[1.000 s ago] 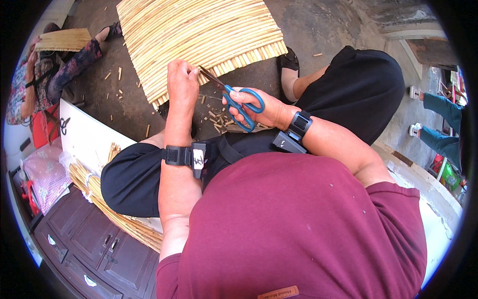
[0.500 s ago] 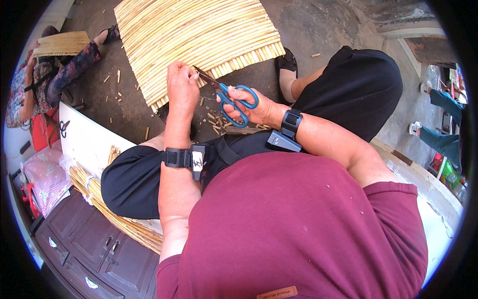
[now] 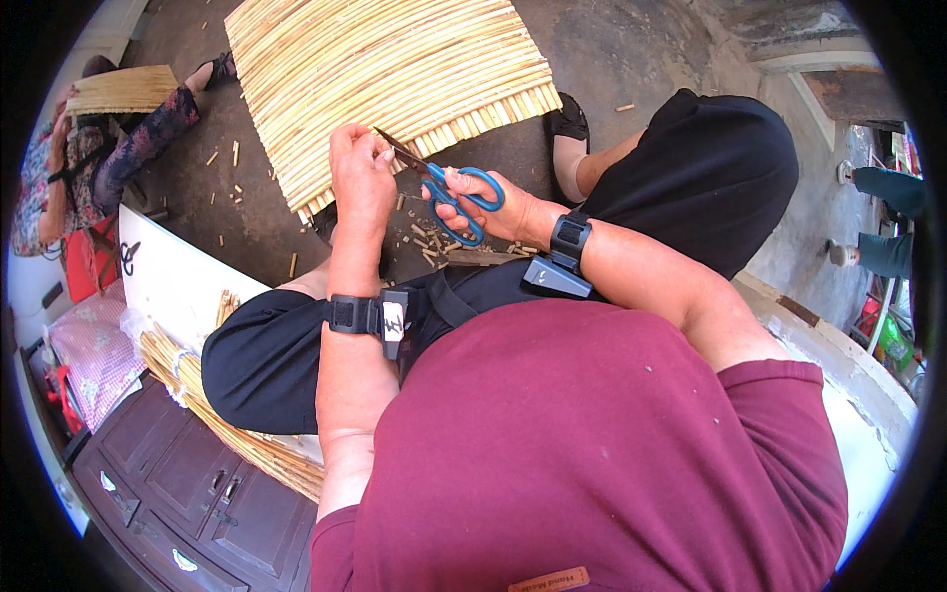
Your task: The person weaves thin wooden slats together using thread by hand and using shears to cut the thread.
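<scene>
A mat of straw-coloured reed stalks (image 3: 395, 69) lies in front of me, its rows of stalks side by side. Over its near edge my left hand (image 3: 361, 176) is closed, thumb and fingers pinched together. Whatever the pinch holds is too small to make out. My right hand (image 3: 501, 209) grips a pair of scissors with blue handles (image 3: 434, 187), fingers through the loops. Their dark blades reach up and left past my left fingertips, over the mat. Both wrists carry black straps with small boxes.
Cut stalk bits (image 3: 429, 242) litter the dark floor between my feet. At left, a tied bundle of reeds (image 3: 212, 395) lies by a white board (image 3: 173, 266) and a dark wooden cabinet (image 3: 197, 474). Another person (image 3: 69, 168) sits far left with a similar mat; someone's legs (image 3: 883, 252) show far right.
The scissors have shifted slightly left, and their handle loops sit a little closer together. My left hand has barely moved. The legs at far right have shifted.
</scene>
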The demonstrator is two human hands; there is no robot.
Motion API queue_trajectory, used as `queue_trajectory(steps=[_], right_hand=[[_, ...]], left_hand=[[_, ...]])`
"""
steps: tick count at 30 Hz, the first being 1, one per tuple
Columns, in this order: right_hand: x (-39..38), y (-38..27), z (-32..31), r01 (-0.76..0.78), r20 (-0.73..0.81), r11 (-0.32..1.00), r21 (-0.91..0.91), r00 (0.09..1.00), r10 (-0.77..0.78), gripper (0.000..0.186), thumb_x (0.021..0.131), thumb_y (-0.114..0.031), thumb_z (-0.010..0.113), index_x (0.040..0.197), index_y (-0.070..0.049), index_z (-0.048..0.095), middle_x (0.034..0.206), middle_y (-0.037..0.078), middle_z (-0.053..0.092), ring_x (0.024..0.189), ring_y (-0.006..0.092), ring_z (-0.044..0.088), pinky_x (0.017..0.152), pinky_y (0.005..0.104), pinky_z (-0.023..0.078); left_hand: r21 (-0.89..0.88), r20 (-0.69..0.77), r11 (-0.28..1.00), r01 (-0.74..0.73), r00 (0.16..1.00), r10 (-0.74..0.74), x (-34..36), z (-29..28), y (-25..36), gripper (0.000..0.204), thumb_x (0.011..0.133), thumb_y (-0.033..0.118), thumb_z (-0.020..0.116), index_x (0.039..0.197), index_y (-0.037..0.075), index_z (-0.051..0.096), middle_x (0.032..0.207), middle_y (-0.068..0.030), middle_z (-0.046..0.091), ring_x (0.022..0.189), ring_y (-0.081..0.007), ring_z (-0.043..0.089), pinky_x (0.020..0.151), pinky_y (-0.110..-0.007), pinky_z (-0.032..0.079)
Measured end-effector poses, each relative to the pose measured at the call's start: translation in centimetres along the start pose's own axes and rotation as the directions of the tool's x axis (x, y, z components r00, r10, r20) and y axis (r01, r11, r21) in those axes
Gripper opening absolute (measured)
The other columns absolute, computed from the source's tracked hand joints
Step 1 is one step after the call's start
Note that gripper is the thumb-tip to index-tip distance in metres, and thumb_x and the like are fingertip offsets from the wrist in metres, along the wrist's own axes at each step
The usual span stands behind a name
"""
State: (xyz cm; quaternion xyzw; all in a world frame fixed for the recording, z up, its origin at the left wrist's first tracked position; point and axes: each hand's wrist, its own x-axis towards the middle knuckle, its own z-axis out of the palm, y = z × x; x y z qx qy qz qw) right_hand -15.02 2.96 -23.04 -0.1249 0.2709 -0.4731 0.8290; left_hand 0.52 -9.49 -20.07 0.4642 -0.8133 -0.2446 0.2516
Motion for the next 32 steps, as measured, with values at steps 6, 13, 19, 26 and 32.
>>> queue_trajectory(steps=[6, 13, 19, 26, 32], right_hand=[[0.1, -0.5, 0.0, -0.009, 0.051, 1.000, 0.003, 0.999, 0.008, 0.048, 0.095, -0.047, 0.057, 0.115, -0.004, 0.055, 0.079, 0.002, 0.055, 0.065, 0.0097, 0.049, 0.059, 0.0212, 0.040], [-0.6, -3.1, 1.1, 0.148, 0.187, 0.989, 0.019, 0.971, -0.149, 0.055, 0.090, -0.047, 0.064, 0.122, -0.004, 0.052, 0.087, 0.005, 0.062, 0.071, 0.0109, 0.060, 0.065, 0.0216, 0.049], [-1.8, -6.6, 3.7, 0.281, 0.043, 0.883, -0.375, 0.957, -0.286, 0.052, 0.088, -0.039, 0.069, 0.123, -0.004, 0.053, 0.082, 0.004, 0.062, 0.070, 0.0085, 0.060, 0.063, 0.0195, 0.047], [-3.3, -7.2, 10.5, 0.146, 0.167, 0.747, -0.649, 0.985, -0.047, 0.058, 0.080, -0.020, 0.076, 0.130, -0.003, 0.053, 0.097, 0.007, 0.065, 0.081, 0.0122, 0.061, 0.075, 0.0268, 0.051], [-1.7, -7.7, 11.2, 0.139, 0.247, 0.905, -0.401, 0.968, -0.039, 0.062, 0.091, -0.044, 0.061, 0.131, 0.002, 0.051, 0.120, 0.018, 0.064, 0.097, 0.0253, 0.067, 0.075, 0.0291, 0.054]], left_hand=[[-0.147, 0.036, 0.983, 0.115, 0.993, -0.111, -0.3, -0.3, -0.9, 0.007, 0.076, -0.002, 0.068, 0.075, 0.000, 0.061, 0.109, -0.0156, 0.055, 0.095, -0.0281, 0.057, 0.085, -0.037, 0.047], [-0.487, 0.398, 0.708, 0.511, 0.852, -0.341, -1.2, -7.0, -0.5, 0.018, 0.095, 0.017, 0.057, 0.082, 0.005, 0.063, 0.082, -0.0019, 0.062, 0.081, -0.0125, 0.058, 0.076, -0.027, 0.047], [0.129, 0.671, 0.977, 0.167, 0.711, -0.210, -4.9, -8.4, 4.4, 0.049, 0.092, 0.037, 0.062, 0.125, 0.000, 0.057, 0.118, -0.0156, 0.063, 0.112, -0.0210, 0.059, 0.093, -0.033, 0.046], [-0.862, 0.467, 0.131, 0.489, 0.869, -0.165, -4.8, -8.9, 7.9, 0.046, 0.097, 0.023, 0.058, 0.133, -0.004, 0.051, 0.135, -0.0190, 0.054, 0.124, -0.0269, 0.053, 0.104, -0.038, 0.043], [-0.984, -0.173, 0.086, -0.155, 0.944, -0.280, -5.1, -18.5, 8.8, 0.025, 0.100, 0.025, 0.051, 0.108, 0.001, 0.056, 0.100, -0.0208, 0.069, 0.080, -0.0236, 0.068, 0.070, -0.031, 0.056]])
